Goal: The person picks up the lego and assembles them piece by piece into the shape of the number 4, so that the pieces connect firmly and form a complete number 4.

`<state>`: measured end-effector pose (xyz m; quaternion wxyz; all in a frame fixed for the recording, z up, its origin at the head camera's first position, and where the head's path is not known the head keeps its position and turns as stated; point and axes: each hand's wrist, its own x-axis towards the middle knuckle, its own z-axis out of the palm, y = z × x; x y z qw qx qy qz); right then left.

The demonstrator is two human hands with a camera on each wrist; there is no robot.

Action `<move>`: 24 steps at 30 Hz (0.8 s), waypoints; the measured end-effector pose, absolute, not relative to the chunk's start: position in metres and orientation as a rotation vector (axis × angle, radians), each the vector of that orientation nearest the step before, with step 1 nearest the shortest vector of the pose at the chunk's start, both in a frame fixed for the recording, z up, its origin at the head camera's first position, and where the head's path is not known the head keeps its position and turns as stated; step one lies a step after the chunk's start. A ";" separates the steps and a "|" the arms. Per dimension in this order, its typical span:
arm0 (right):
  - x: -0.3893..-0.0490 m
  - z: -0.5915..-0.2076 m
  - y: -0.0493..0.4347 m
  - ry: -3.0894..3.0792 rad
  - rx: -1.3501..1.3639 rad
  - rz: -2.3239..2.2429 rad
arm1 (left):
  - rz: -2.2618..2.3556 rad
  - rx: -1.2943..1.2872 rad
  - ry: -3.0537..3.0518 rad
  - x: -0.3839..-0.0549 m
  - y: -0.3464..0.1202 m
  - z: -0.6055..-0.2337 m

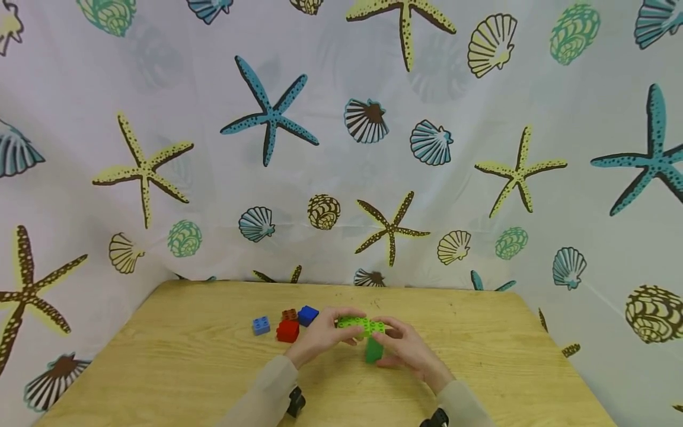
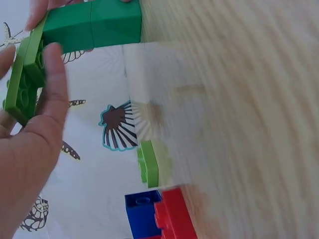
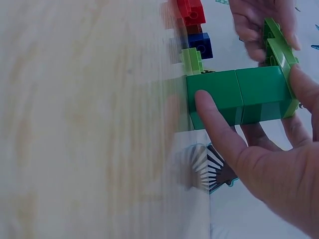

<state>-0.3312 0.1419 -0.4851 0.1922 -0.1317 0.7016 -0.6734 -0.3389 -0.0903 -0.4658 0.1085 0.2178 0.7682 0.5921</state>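
Two dark green bricks (image 3: 214, 97) stand stacked as a small tower, topped by lime green bricks (image 1: 354, 322) that jut out to the left in a step. My right hand (image 1: 405, 349) grips this tower from the right, its fingers spread along the dark green sides and up to the lime top. From the other side my left hand (image 1: 322, 337) pinches the overhanging lime end between thumb and fingers. In the left wrist view studs show on the lime pieces (image 2: 22, 84) beside my fingers.
Left of my hands lie a light blue brick (image 1: 261, 325), a red brick (image 1: 288, 331), a brown brick (image 1: 289, 315) and a dark blue brick (image 1: 308, 315). Another lime green brick (image 2: 148, 164) sits on the wooden table (image 1: 203, 356). A shell-patterned curtain (image 1: 331, 166) hangs around the table.
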 end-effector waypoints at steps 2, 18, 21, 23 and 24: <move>-0.331 -0.486 0.142 1.972 -0.370 -1.890 | 1.736 0.627 2.232 -0.339 -0.093 -0.467; -0.331 -0.485 0.143 1.963 -0.343 -1.883 | 1.726 0.584 2.333 -0.336 -0.126 -0.459; -0.331 -0.487 0.143 1.957 -0.344 -1.885 | 1.732 0.557 2.328 -0.337 -0.136 -0.463; -0.330 -0.488 0.143 1.952 -0.343 -1.891 | 1.738 0.547 2.304 -0.337 -0.142 -0.465; -0.330 -0.489 0.143 1.949 -0.340 -1.893 | 1.740 0.544 2.289 -0.337 -0.145 -0.467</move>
